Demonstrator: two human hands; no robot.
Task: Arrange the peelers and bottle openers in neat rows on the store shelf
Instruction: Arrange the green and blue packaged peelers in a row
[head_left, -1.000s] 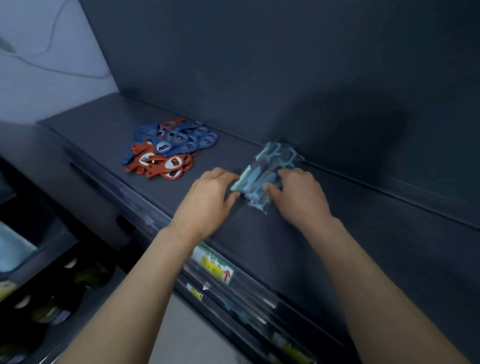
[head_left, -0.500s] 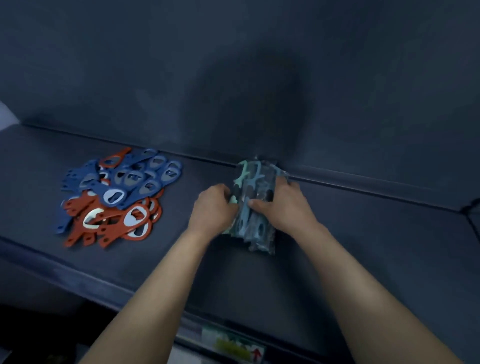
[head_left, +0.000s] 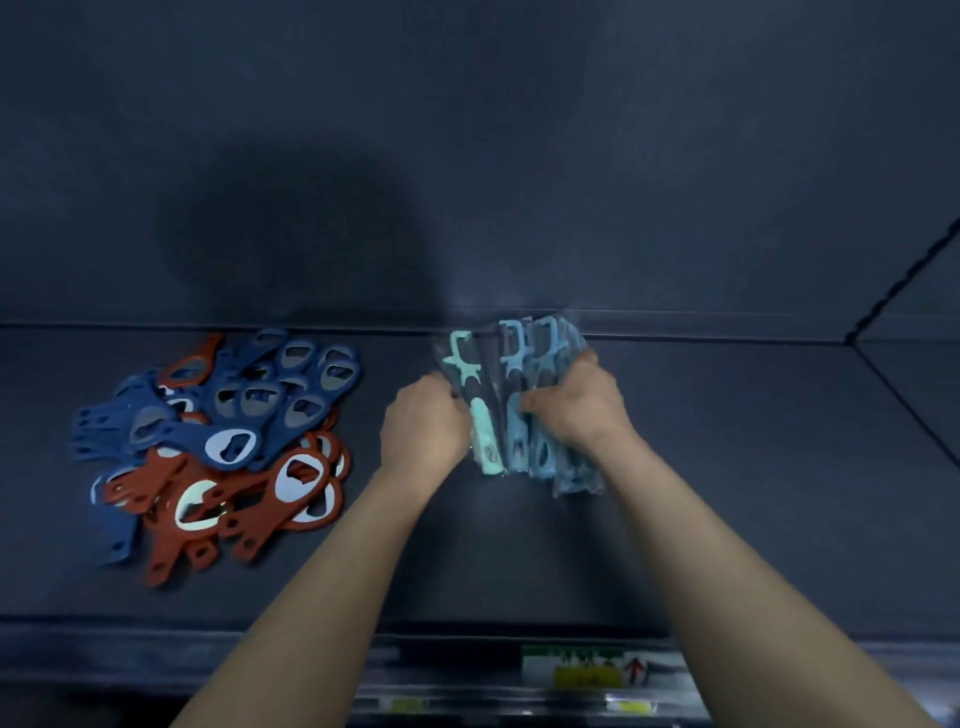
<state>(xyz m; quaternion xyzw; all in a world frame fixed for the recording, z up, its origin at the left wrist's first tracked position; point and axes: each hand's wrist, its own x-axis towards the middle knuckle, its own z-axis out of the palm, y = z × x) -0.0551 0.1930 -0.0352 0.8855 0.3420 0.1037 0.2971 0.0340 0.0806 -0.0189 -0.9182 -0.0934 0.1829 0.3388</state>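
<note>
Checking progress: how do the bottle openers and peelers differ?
Colour: bottle openers red and dark blue, peelers pale turquoise in clear wrappers. Pose: bottle openers heaped, untouched; peelers side by side, gripped by left hand and right hand. Both are on the shelf.

Price label (head_left: 571, 669), dark back panel (head_left: 467, 130)

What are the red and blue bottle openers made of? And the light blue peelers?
The bottle openers look like matte plastic or rubber coating: flat colour, little shine, with pale metal-looking mouths. The peelers seem smooth plastic, inside clear film wrappers that glint.
</note>
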